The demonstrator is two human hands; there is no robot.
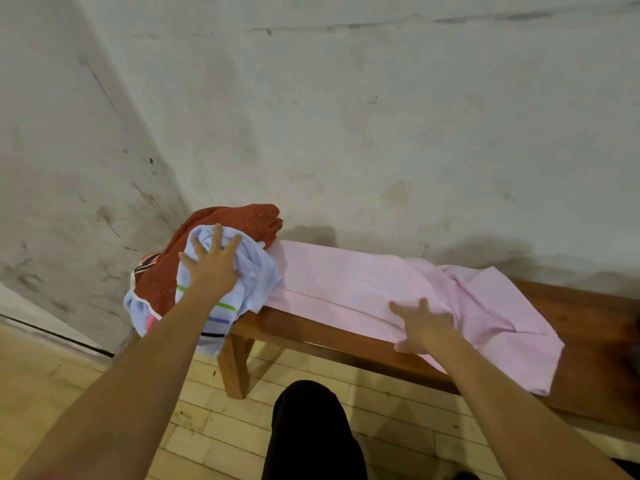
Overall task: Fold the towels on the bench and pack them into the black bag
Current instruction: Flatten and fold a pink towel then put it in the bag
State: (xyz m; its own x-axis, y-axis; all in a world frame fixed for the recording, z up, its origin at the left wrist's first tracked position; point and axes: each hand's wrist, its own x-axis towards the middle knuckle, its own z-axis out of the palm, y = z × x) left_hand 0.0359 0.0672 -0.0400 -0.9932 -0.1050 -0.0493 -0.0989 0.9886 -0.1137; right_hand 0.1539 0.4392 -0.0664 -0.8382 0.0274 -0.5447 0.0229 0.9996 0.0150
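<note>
Along the bench point(346, 336), pink towel point(346, 282) lies lengthwise, left-right.

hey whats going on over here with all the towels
A person is sorting towels on a wooden bench by the wall. Their left hand presses with spread fingers on a light blue striped towel bunched over a rust-red towel at the bench's end. Their right hand rests flat on a pink towel spread along the seat, its far end rumpled. No black bag is clearly in view.
</note>
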